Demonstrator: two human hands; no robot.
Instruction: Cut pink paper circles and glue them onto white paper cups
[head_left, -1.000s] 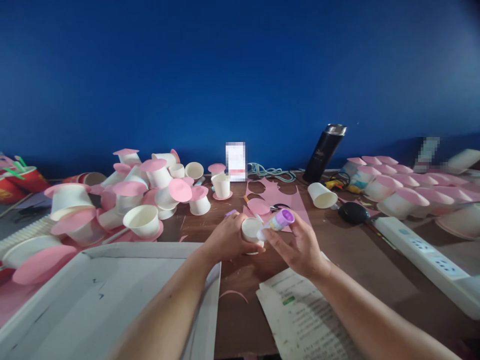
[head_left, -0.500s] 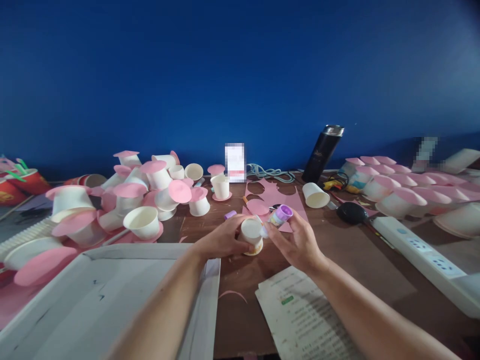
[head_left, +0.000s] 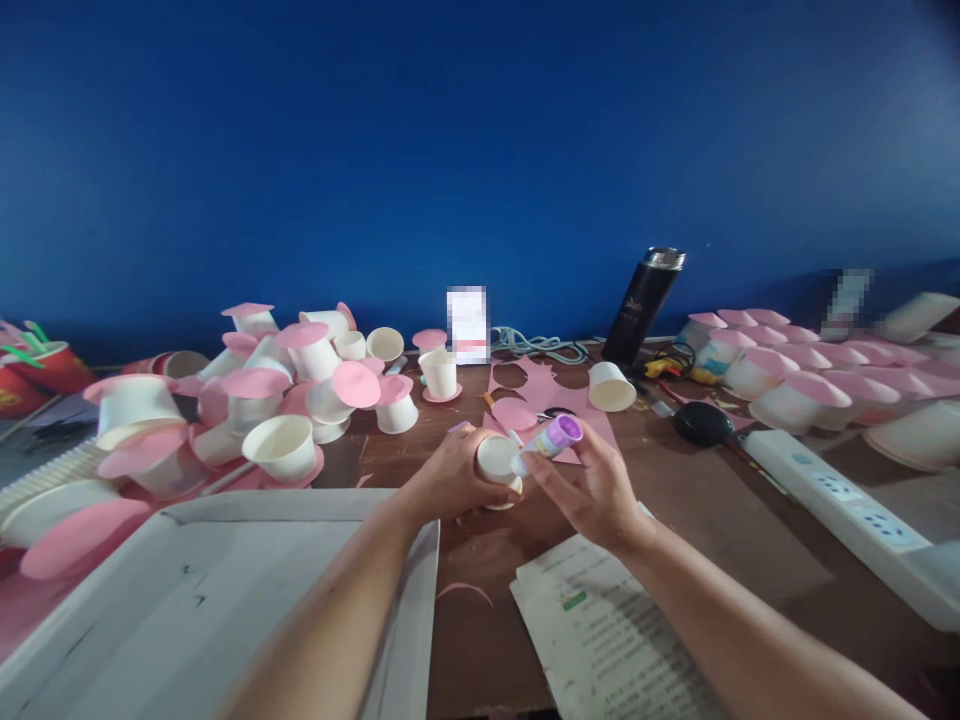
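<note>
My left hand is wrapped round a white paper cup held upside down, its closed base facing up. In my right hand is a purple glue stick, tilted, with its lower end at the right edge of the cup's base. Just behind the cup lies a round pink paper disc on a cut pink sheet. A purple cap shows partly behind my left fingers.
White cups with pink discs crowd the left and right. A loose cup, black flask, black mouse and power strip stand right. A white box lid and printed papers lie in front.
The glue stick has shifted slightly left and tilted lower, its end now on the cup's base. My left hand has closed further round the cup. The loose cup behind has moved left.
</note>
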